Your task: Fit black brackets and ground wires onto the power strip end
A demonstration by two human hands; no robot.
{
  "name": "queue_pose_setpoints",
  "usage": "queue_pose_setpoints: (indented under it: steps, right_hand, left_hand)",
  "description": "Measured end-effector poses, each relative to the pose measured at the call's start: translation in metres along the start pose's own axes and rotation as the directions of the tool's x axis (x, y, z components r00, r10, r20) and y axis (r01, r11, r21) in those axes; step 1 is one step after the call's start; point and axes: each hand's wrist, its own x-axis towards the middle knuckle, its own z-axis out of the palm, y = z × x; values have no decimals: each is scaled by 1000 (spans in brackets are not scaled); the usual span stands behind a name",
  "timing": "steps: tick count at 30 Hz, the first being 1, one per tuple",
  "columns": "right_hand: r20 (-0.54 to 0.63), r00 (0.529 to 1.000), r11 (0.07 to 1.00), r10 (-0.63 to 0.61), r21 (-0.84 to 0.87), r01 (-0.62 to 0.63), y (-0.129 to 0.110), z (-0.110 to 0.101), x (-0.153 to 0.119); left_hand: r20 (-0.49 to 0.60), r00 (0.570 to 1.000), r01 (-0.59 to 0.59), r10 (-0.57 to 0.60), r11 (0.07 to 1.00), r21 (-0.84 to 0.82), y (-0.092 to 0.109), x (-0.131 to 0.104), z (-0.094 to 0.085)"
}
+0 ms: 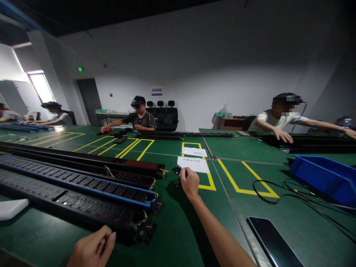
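My right hand [190,181] reaches forward over the green table, its fingers pinched at a small black bracket with holes [177,170]. Another dark piece lies just below it, partly hidden by the hand. At the bottom, my left hand [91,248] is closed with curled fingers; whatever is in them, if anything, is hidden. It is nearest to a long black power strip [91,209] with red-dotted sockets and loose wires at its right end. Behind this lie a blue-edged power strip [111,187] and more black strips [133,167].
A phone [274,241] lies at lower right, near black cables [294,196] and a blue bin [325,178]. Paper sheets [194,165] rest by yellow tape outlines. Across the table sit a person in a dark shirt [143,120] and one in white [278,122].
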Motion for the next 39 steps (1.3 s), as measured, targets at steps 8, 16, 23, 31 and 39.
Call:
queue_pose_setpoints:
  steps: [8, 16, 23, 31, 39]
  right_hand:
    - [-52, 993, 994, 108, 21, -107, 10, -5, -1]
    - [-82, 986, 990, 143, 20, -142, 26, -8, -4]
    - [-155, 942, 954, 297, 74, -289, 33, -15, -3]
    - [-186, 925, 943, 332, 60, -327, 42, -12, -1]
    - [-172, 911, 926, 375, 24, -377, 48, -9, -3]
  left_hand:
    - [-25, 1000, 17, -18, 1000, -11, 1, 4, 1]
    - [-47, 998, -31, 32, 999, 5, 4, 7, 3]
    - [-60, 998, -10, 11, 1000, 21, -1, 7, 10]
    - [-86, 988, -140, 132, 985, -97, -3, 6, 11]
    - [204, 977, 11, 64, 938, -346, 15, 18, -3]
